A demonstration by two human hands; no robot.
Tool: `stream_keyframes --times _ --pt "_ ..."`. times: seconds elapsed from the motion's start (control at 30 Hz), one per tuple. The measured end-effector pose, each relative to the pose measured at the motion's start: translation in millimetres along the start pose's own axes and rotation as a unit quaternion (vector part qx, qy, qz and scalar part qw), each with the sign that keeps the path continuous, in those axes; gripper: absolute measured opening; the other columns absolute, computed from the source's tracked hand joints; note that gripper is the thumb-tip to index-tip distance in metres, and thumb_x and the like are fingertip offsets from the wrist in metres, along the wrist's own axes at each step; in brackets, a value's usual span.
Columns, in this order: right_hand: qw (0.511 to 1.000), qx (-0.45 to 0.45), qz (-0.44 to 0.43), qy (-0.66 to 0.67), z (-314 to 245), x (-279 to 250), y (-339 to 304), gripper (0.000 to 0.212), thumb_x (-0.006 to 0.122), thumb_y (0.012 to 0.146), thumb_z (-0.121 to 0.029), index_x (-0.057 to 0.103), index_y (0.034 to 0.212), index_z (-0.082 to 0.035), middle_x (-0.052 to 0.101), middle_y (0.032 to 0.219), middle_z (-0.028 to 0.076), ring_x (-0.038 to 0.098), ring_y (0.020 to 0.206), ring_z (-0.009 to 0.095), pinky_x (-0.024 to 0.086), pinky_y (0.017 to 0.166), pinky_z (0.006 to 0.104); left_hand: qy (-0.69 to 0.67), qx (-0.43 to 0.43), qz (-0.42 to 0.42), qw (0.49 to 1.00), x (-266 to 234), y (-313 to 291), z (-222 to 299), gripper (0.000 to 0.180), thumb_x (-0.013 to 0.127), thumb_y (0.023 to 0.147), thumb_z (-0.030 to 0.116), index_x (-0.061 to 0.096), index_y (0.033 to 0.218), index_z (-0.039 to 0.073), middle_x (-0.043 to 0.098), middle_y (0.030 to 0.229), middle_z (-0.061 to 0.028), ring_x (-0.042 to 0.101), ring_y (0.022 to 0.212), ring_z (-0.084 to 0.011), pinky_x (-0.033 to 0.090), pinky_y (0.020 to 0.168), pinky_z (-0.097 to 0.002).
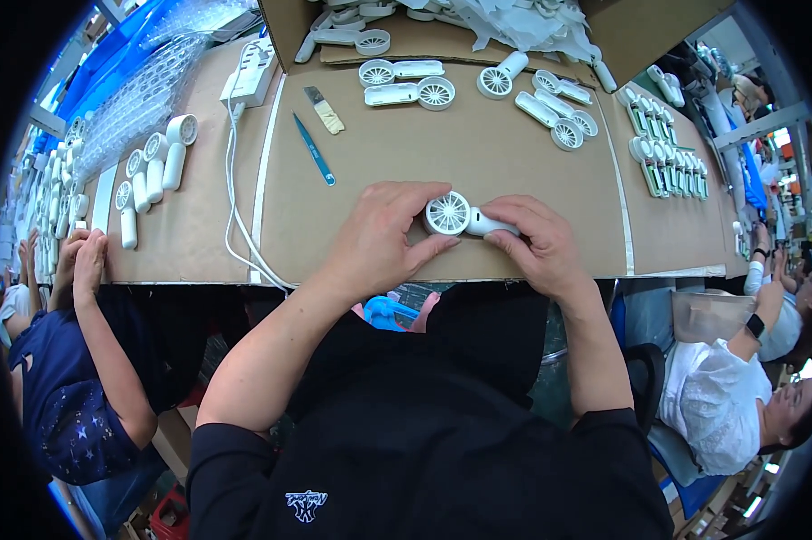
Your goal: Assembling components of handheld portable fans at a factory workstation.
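A white handheld fan lies across both my hands, just above the cardboard-covered table near its front edge. My left hand grips the round grilled head between thumb and fingers. Around the handle, to the right, my right hand is closed. Beyond my left hand lie blue tweezers and a flat blade with a pale wrapped grip. White fan shell parts rest farther back on the cardboard, some with round grilles.
An open cardboard box of white parts stands at the back. Left are a power strip with a hanging cable, assembled fans and bubble wrap. Rows of fan parts lie right. Co-workers sit on both sides.
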State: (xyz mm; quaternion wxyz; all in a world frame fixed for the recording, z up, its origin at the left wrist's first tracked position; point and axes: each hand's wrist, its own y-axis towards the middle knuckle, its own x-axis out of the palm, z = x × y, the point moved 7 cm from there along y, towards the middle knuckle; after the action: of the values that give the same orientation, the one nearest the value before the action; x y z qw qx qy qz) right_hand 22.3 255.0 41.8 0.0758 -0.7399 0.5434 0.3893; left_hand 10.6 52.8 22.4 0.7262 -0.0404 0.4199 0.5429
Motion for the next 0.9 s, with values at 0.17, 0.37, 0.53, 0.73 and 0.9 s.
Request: stream_keyframes --times 0.17,0.37,0.53,0.73,0.9 --pt "0.998 0.036 -0.048 0.028 6.7 1.1 2.5 0.033 0.074 0.09 -0.001 0.075 0.123 -0.003 0.073 0.119 0.011 0.067 0.104 0.025 0.053 0.091 0.0335 0.008 0.0 0.001 1.0 -0.7 -1.2 2.5 0.052 0.086 0.084 0.024 0.067 0.13 0.008 0.074 0.118 -0.0076 0.068 0.107 -0.0258 0.047 0.103 -0.0381" --pt "0.999 0.016 -0.04 0.033 12.2 2.1 0.4 0.033 0.073 0.09 -0.002 0.074 0.123 -0.003 0.073 0.12 0.012 0.067 0.105 0.025 0.053 0.092 0.0343 0.008 0.016 0.008 1.0 -3.1 0.2 5.7 0.051 0.085 0.084 0.024 0.067 0.129 0.009 0.073 0.116 -0.006 0.067 0.105 -0.0245 0.047 0.103 -0.0377" --pt "0.998 0.023 -0.047 0.046 15.3 0.9 1.4 0.033 0.073 0.091 -0.002 0.074 0.123 -0.002 0.073 0.12 0.012 0.067 0.105 0.025 0.053 0.092 0.0345 0.004 0.021 0.004 1.0 -4.1 3.9 7.6 0.05 0.086 0.084 0.024 0.067 0.128 0.009 0.073 0.116 -0.0051 0.067 0.104 -0.0236 0.046 0.102 -0.0376" --pt "0.998 0.012 -0.051 0.027 15.6 2.2 1.6 0.033 0.075 0.09 -0.001 0.075 0.123 -0.004 0.072 0.119 0.011 0.066 0.103 0.024 0.053 0.088 0.0334 -0.009 0.016 0.002 1.0 -4.4 7.6 9.0 0.049 0.086 0.083 0.023 0.067 0.126 0.009 0.073 0.114 -0.0045 0.066 0.103 -0.0233 0.046 0.101 -0.0378" --pt "0.998 0.006 -0.051 0.02 14.2 2.9 1.8 0.034 0.076 0.089 0.0 0.075 0.123 -0.005 0.07 0.118 0.01 0.064 0.099 0.022 0.051 0.083 0.0316 -0.02 -0.002 -0.024 1.0 -1.2 6.9 4.0 0.053 0.088 0.08 0.019 0.067 0.127 0.009 0.072 0.118 -0.0056 0.064 0.106 -0.0244 0.045 0.101 -0.038"
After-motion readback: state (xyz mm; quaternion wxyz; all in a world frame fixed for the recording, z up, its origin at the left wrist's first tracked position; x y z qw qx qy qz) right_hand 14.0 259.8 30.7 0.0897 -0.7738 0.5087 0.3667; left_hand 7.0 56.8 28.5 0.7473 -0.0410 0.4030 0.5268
